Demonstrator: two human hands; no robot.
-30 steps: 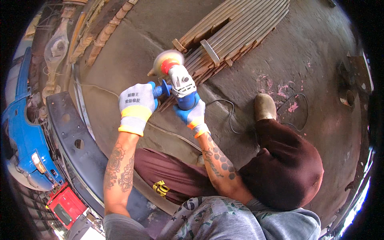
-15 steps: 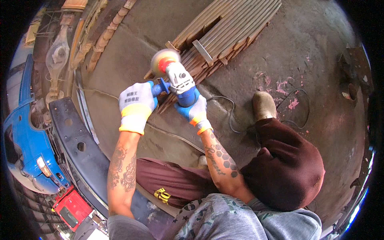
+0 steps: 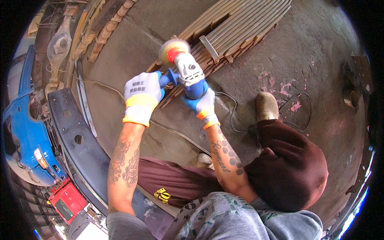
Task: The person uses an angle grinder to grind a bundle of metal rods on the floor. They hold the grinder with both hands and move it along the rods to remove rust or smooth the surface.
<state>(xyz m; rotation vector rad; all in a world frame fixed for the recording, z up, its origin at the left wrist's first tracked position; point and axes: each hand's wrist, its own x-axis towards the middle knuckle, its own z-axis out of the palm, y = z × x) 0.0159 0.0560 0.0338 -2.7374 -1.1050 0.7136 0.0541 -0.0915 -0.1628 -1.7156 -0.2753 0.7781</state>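
maroon trousers were nearest, a dark perforated beam running up the left. gloved right hand was wrapped round the blue rear body of the angle grinder; gloved left hand was clenched on its blue side handle. grinder sat out front, between torso and leaf-spring stack; disc blurred, by the stack's left edge, contact couldn't be told. dark cord curved across the floor. blue vehicle body was far left.
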